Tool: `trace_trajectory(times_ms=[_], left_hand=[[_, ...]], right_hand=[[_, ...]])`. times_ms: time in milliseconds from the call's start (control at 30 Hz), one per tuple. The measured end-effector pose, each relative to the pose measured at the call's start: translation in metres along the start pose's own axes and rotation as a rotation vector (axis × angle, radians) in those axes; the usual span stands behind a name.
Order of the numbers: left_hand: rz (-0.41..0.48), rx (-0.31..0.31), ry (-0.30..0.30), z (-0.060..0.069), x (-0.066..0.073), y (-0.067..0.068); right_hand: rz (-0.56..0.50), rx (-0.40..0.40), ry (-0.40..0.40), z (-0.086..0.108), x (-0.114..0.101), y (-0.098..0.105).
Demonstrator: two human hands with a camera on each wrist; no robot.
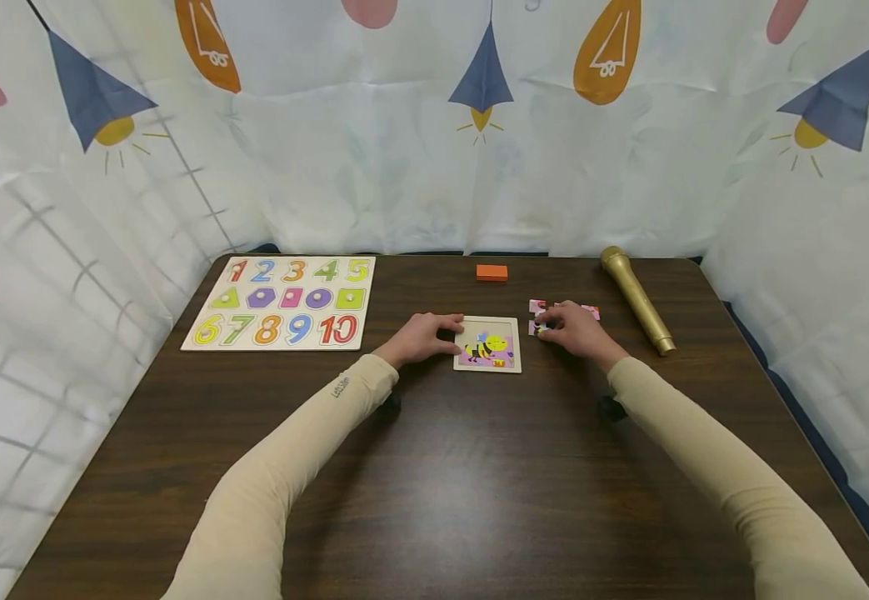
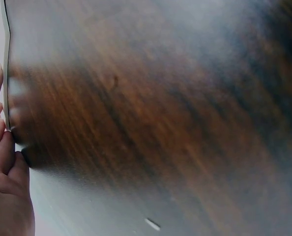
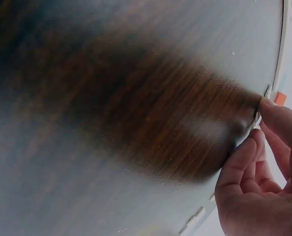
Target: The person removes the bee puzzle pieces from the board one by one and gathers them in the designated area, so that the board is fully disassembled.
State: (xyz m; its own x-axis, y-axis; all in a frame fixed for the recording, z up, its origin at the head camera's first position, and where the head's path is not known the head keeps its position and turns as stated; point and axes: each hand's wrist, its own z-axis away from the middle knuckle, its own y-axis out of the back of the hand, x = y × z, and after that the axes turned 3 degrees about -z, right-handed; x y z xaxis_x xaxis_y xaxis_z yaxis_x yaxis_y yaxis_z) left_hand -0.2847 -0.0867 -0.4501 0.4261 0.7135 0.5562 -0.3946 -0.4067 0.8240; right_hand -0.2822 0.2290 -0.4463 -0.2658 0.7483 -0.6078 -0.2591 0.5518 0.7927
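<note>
In the head view a small square bee puzzle board (image 1: 487,322) lies flat on the table, its tray showing a yellow and black bee on pink. My left hand (image 1: 425,338) rests at the board's left edge, with fingers fairly straight and the fingertips touching it; the left wrist view shows the same hand (image 2: 7,162) along the edge. To the right of the board, my right hand (image 1: 578,332) pinches a puzzle piece (image 1: 536,327) at the table between thumb and fingers. Pink loose pieces (image 1: 591,312) lie partly hidden behind this hand.
A number and shape board (image 1: 277,303) lies at the left of the dark table (image 1: 449,483). An orange block (image 1: 491,272) sits near the back edge, and a gold microphone-shaped stick (image 1: 638,302) lies at the right. Patterned white curtains (image 1: 404,167) enclose the table.
</note>
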Motion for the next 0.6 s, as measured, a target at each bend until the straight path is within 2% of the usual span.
trace_trajectory(times_ms=[267,600], left_hand=[[-0.006,-0.003,0.004,-0.0026,-0.0008,0.0003],[-0.019,-0.014,0.017,-0.002,0.0009,0.0]], right_hand=[[0.028,-0.014,-0.03,-0.0035,0.0017,-0.0026],[-0.056,-0.051,-0.038,-0.004,0.0068,0.001]])
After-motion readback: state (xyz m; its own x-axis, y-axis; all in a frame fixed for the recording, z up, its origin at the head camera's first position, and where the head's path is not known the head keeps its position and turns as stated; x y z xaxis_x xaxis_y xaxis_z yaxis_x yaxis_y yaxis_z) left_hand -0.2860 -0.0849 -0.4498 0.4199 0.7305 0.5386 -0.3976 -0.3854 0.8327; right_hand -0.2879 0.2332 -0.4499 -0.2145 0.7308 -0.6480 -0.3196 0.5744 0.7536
